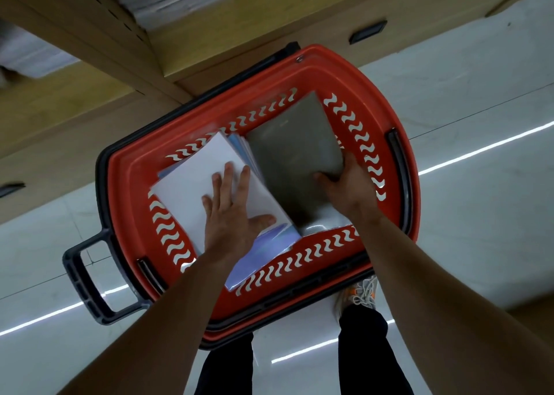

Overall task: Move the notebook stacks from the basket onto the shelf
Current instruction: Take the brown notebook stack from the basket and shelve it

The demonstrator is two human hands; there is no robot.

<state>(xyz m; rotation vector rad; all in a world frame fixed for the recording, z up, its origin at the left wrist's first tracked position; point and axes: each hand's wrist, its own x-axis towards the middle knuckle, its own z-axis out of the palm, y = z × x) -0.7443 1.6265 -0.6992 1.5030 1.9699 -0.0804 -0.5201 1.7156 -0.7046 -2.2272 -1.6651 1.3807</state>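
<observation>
Left hand (232,212) flat on white stack (192,185); right hand (347,182) grips grey stack (293,146).

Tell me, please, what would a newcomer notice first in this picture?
First the red basket on the pale floor, seen from above. Inside it, the left hand lies flat on a white notebook stack, and the right hand grips the near corner of a grey notebook stack.

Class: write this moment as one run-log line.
left hand: flat on white stack | right hand: gripping grey stack | both in basket
</observation>
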